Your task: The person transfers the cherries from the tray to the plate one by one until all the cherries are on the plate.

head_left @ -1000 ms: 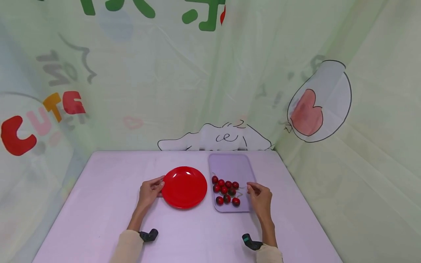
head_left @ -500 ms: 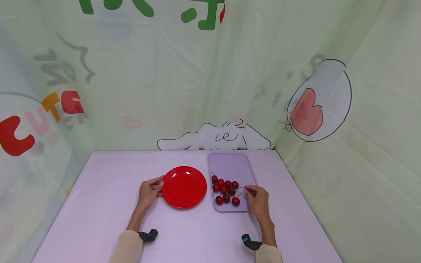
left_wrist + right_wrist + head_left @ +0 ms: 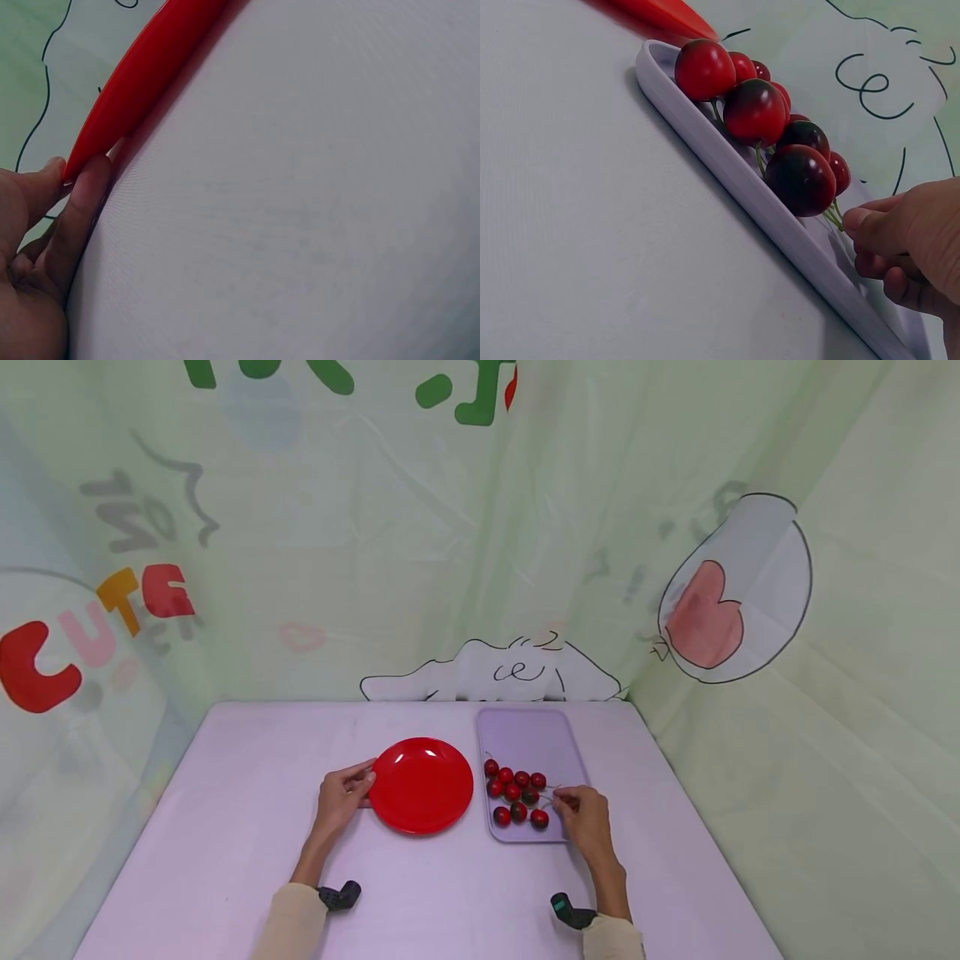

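The left hand point(image 3: 339, 800) pinches the near-left rim of the red plate point(image 3: 422, 785), thumb above and fingers underneath. The plate is at the middle of the pale counter point(image 3: 420, 893), just beside the lilac tray point(image 3: 525, 733) on its right. Cherries point(image 3: 512, 792), red with some dark patches, lie in the tray's nearer half, three of them in a front row. The right hand point(image 3: 588, 817) is over the tray's right edge, thumb and forefinger narrowed at the ends of green stems point(image 3: 836, 216); I cannot tell whether they grip one. Behind the counter hangs a printed curtain point(image 3: 337, 552)
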The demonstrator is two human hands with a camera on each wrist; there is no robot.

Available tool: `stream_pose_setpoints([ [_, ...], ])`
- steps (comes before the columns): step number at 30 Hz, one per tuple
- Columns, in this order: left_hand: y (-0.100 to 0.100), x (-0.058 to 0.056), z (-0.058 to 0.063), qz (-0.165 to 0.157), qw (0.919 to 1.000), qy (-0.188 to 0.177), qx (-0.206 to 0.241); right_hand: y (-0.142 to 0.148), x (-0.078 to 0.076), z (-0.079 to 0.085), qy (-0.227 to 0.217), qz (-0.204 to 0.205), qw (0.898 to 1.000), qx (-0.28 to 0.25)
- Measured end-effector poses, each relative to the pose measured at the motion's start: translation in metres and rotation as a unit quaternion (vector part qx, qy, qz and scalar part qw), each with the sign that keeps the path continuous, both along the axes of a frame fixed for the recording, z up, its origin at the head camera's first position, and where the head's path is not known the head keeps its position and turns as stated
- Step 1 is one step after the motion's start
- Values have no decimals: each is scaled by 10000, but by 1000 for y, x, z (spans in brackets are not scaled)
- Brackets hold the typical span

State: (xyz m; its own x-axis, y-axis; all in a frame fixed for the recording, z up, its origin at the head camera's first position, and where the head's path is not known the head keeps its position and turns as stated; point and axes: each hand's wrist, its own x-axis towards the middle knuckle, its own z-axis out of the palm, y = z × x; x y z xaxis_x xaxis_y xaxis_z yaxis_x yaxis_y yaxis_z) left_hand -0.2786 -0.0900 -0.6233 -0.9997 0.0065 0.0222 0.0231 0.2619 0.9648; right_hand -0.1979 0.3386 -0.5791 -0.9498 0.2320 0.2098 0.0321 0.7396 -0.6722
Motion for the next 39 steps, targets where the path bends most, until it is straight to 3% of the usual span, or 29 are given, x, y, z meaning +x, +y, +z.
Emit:
stream_pose_setpoints([
  [10, 2, 4, 7, 36, 9999, 97, 43, 0, -4, -3, -74, 28, 9999, 124],
  [22, 1, 1, 3, 18, 10000, -11, -35, 1, -6, 1, -152, 40, 9997, 160],
  [39, 1, 2, 5, 30, 10000, -61, 4, 1, 0, 7, -412, -192, 9967, -667],
])
